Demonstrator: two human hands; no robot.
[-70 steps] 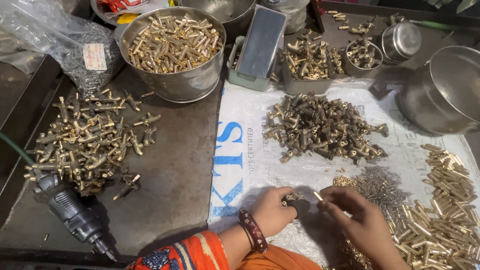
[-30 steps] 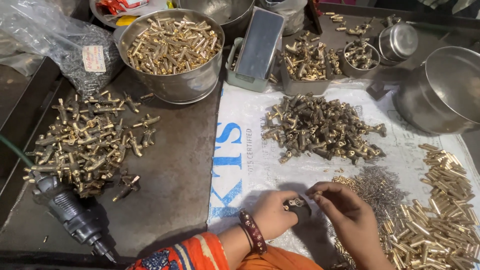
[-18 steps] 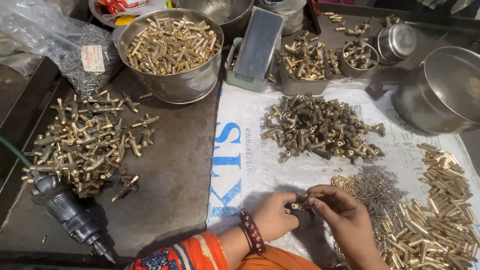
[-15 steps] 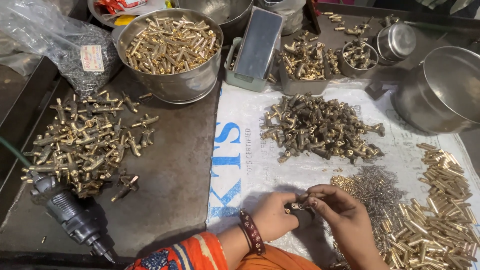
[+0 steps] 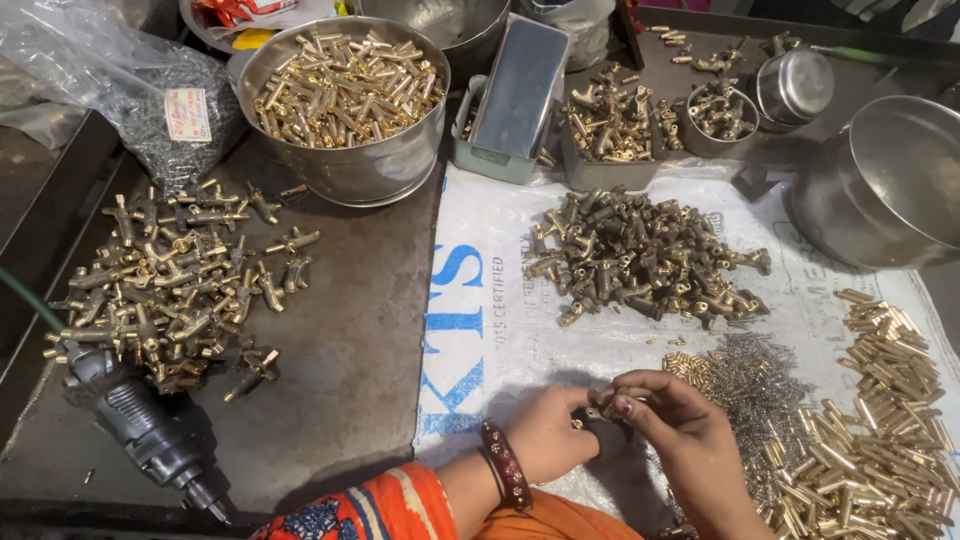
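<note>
My left hand (image 5: 548,432) and my right hand (image 5: 672,432) meet low in the middle of the view over a white woven sack (image 5: 500,330). Between their fingertips they pinch a small brass fitting (image 5: 598,412), mostly hidden by the fingers. A dark red bangle circles my left wrist. Right of my right hand lie a pile of small springs (image 5: 750,375) and a heap of short brass tubes (image 5: 880,420). Farther up the sack sits a pile of dull brass valve bodies (image 5: 645,255).
A heap of assembled brass valves (image 5: 180,285) lies on the dark metal tabletop at left, with a pneumatic tool (image 5: 150,435) and green hose below it. Behind stand a steel bowl (image 5: 345,95) of brass parts, small trays of parts (image 5: 612,125), a plastic bag of springs (image 5: 120,100), and an empty steel pot (image 5: 890,185).
My right hand has drawn in from the right toward my left hand, and both now work the small fitting together. The piles and containers have not moved.
</note>
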